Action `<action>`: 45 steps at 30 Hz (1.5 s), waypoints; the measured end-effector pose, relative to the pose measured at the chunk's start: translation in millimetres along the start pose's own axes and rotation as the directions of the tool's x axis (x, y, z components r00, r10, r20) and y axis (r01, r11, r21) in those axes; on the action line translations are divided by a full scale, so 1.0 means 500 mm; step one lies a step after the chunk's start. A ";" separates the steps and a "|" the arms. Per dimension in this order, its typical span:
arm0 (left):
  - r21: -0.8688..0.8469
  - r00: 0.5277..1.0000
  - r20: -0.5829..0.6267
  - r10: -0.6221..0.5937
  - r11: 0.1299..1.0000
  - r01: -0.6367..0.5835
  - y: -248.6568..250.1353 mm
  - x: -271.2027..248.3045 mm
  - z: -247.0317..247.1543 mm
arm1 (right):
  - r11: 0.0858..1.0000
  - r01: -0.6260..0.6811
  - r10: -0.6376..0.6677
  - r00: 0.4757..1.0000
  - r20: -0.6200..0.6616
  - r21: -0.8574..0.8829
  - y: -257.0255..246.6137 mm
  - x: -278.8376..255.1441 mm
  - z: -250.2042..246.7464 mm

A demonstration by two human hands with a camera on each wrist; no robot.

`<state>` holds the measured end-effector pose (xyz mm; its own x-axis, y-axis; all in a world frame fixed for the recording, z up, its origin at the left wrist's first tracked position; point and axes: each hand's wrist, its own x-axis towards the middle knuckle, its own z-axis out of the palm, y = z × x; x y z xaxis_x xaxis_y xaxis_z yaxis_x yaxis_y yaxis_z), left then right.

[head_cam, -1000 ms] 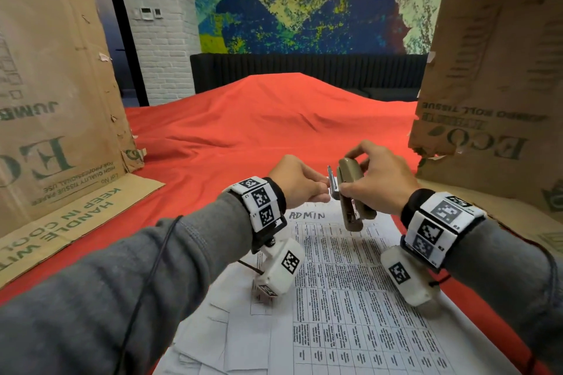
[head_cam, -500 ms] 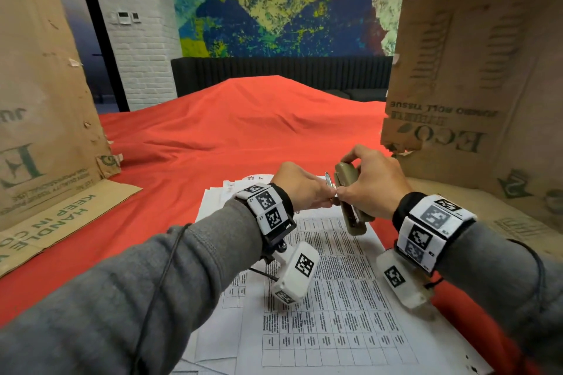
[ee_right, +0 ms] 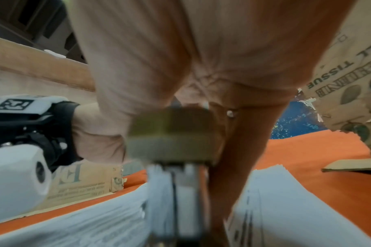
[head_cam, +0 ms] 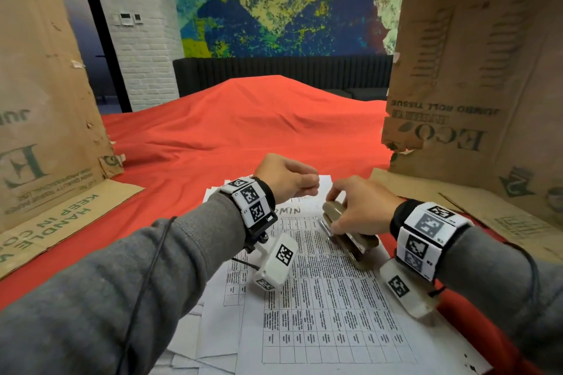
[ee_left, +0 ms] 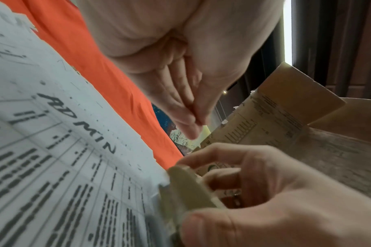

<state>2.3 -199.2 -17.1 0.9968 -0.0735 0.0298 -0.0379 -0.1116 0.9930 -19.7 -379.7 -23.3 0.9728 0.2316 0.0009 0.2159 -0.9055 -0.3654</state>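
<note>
Fingers (head_cam: 341, 189) of the right hand (head_cam: 362, 208): curled down over the top of the olive-tan metal stapler (head_cam: 331, 211), thumb on the near side. A full wrap-around hold.

Stapler position: low on the right part of the white printed sheet with the ruled table (head_cam: 329, 298). The base appears to touch the paper and the nose points toward the handwritten heading. A silver rail (head_cam: 323, 227) shows along its left flank, so the cover looks not quite down. Both wrist views are too blurred to confirm this.

Left hand (head_cam: 286, 176): raised just beside the stapler and apart from it, fingers (ee_left: 180, 107) drawn tight against the thumb. Nothing shows between them, though something tiny would be hidden there.

Outward: the sheet tops a loose, fanned stack of papers on the red cloth (head_cam: 237, 131) that covers the surface. A brown cardboard box (head_cam: 45, 100) stands at the left and a second cardboard box (head_cam: 475, 76) at the right.

Risks, as judged:
- Pressing the cover down with the rail unseated would likely jam it or bend a staple.
- The fingertips sit near the front edge, so a quick closure could nip them.
- No hand steadies the paper. A push could skid the stack over the cloth, and the sheets would fan further.
- The cloth is soft underneath. The base may rock and the staple may clinch crooked.
</note>
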 end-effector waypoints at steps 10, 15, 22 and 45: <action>-0.116 0.982 0.189 0.002 0.993 0.021 0.010 -0.034 0.052 | 0.891 0.310 -0.219 0.933 -0.285 0.331 0.032 -0.022 -0.061; -0.173 0.973 0.229 -0.022 0.983 0.063 0.019 -0.039 0.077 | 0.834 0.281 -0.158 0.946 -0.283 0.474 0.061 -0.034 -0.081; -0.265 0.956 0.273 -0.107 0.947 0.181 0.022 -0.037 0.109 | 0.816 0.250 -0.064 0.935 -0.349 0.520 0.082 -0.047 -0.077; 0.761 0.902 0.426 -0.073 0.568 -0.314 0.011 -0.066 0.112 | 0.616 0.041 0.202 0.957 -0.208 0.786 0.206 -0.343 -0.068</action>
<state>-34.9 -252.7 -19.0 0.8718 -0.4806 -0.0945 -0.3873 -0.7946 0.4676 -161.5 -524.5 -29.4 0.9920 -0.0358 0.1207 0.1068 -0.2691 -0.9572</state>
